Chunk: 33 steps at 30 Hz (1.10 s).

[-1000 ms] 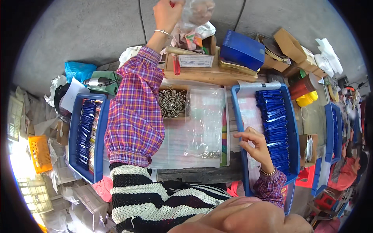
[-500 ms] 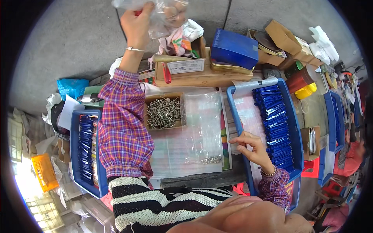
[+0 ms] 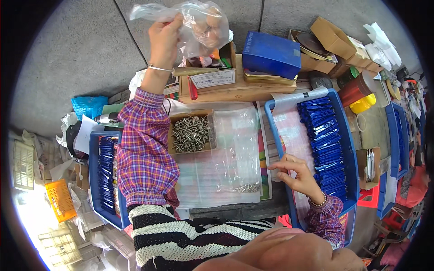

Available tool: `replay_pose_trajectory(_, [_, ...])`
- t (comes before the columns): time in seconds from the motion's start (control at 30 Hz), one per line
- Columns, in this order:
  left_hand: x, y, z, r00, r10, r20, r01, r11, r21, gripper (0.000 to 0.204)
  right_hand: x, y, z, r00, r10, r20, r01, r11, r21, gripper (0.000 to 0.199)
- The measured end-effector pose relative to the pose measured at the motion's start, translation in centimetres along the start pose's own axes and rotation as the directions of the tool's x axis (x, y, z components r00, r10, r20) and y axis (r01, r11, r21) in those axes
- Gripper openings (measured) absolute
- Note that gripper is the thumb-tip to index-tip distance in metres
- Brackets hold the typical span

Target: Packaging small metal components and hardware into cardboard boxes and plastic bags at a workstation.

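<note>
My left hand (image 3: pixel 164 43) is raised at the far side, its fingers closed on the gathered neck of a clear plastic bag (image 3: pixel 205 28). Round brownish things show through the bag, which hangs over an open carton. My right hand (image 3: pixel 296 174) hovers by the near left part of a blue tray (image 3: pixel 352 158), fingers loosely apart and nothing visible in them. Rows of slim blue metal pieces (image 3: pixel 326 149) lie in that tray. Between my arms, a cardboard box (image 3: pixel 192 152) holds many small metal pins (image 3: pixel 191 134). A small heap of shiny metal bits (image 3: pixel 247 188) rests on plastic sheeting (image 3: pixel 235 158).
Another blue tray (image 3: pixel 94 180) with blue pieces stands left of my left arm. Along the back are a red-handled tool (image 3: pixel 193 89), a blue box (image 3: pixel 271 54), cardboard boxes (image 3: pixel 332 38) and a brown canister (image 3: pixel 357 90). A yellow container (image 3: pixel 363 104) stands near the right tray.
The plastic bag and my left hand have come lower and slightly right, so more of the bag shows. My right hand stays in nearly the same place. The whole view has shifted slightly.
</note>
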<state>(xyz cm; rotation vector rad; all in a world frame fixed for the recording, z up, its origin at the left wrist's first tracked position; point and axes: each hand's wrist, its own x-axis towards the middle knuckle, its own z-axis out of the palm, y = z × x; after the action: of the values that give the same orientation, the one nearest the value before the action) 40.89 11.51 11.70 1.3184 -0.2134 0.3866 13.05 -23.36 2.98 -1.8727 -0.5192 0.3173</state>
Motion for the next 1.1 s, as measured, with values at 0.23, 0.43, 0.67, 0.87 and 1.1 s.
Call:
replay_pose_trajectory(0.23, [-2.5,-1.8,2.5,0.986,-0.164,0.042,0.139,0.927,0.349,0.024,-0.3,0.0,0.0,1.0,0.013,-0.027,-0.013,1.0,0.017,0.029])
replay_pose_trajectory(0.43, [-2.5,-2.2,2.9,0.943,-0.188,0.276,-0.069,0.701,0.71,0.038,-0.2,-0.2,0.0,0.998,0.062,-0.01,-0.062,0.998,-0.005,0.029])
replay_pose_trajectory(0.67, [-0.1,-4.8,3.1,0.92,-0.067,0.387,-0.332,0.394,0.857,0.048,-0.1,-0.3,-0.1,0.999,0.05,0.006,-0.05,0.999,0.0,0.029])
replay_pose_trajectory(0.87, [0.6,-3.3,2.5,0.952,0.081,0.296,-0.303,0.396,0.867,0.029,-0.2,0.1,0.1,1.0,0.013,0.011,-0.013,0.999,-0.032,0.028])
replay_pose_trajectory(1.1, [2.1,1.6,2.3,0.968,0.247,0.052,-0.211,0.677,0.705,0.013,0.1,-0.1,0.0,0.999,0.032,0.007,-0.031,0.999,-0.038,0.028])
